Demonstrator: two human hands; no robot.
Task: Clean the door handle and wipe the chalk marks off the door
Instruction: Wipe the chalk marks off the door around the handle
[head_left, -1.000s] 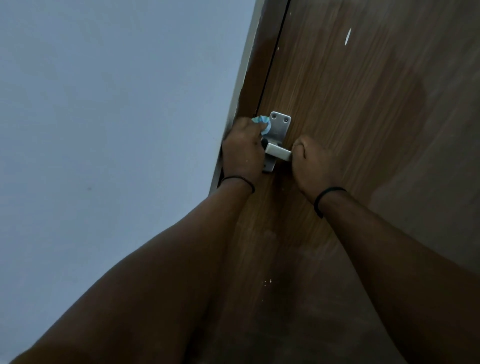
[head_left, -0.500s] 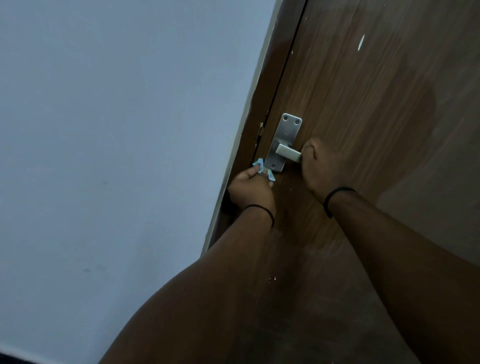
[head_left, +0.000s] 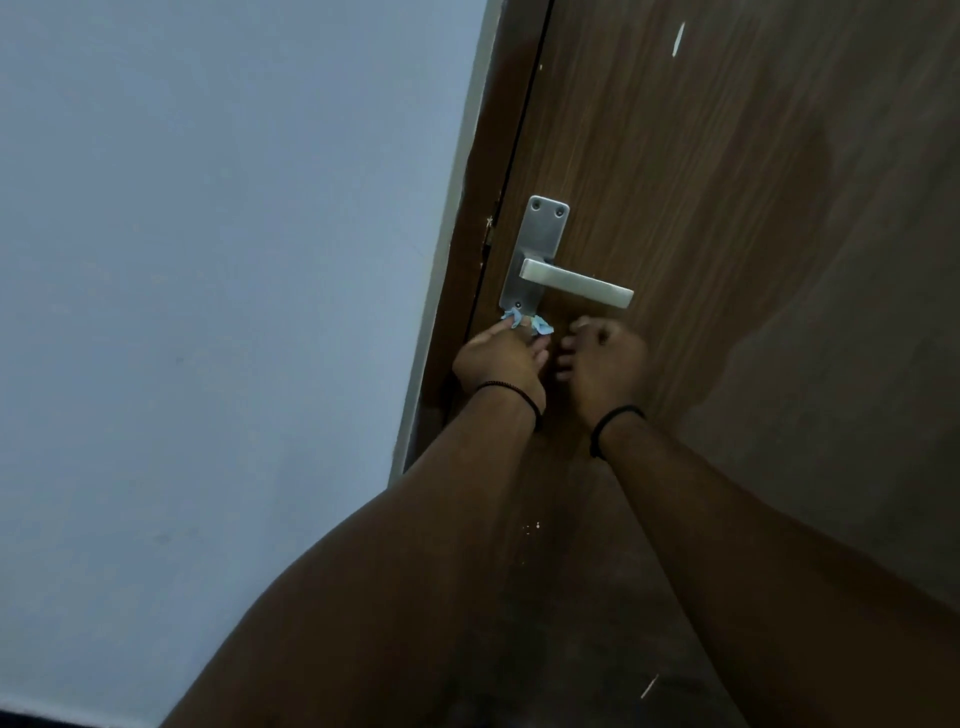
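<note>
Pale blue-grey wall (head_left: 208, 260) fills the left of my view, with the brown wooden door (head_left: 727, 208) on the right; the steel door handle (head_left: 576, 285) stands bare, both hands just below it. My left hand (head_left: 501, 358) pinches a small blue cloth (head_left: 524, 323) in its fingers at the bottom edge of the handle's backplate (head_left: 537, 254); my right hand (head_left: 605, 358) hangs beside it, fingers loosely curled, holding nothing. To do this well I would fold the cloth flatter — it looks bunched — and draw it along the lever in full strokes; white chalk marks (head_left: 678, 39) wait high up and low down.
</note>
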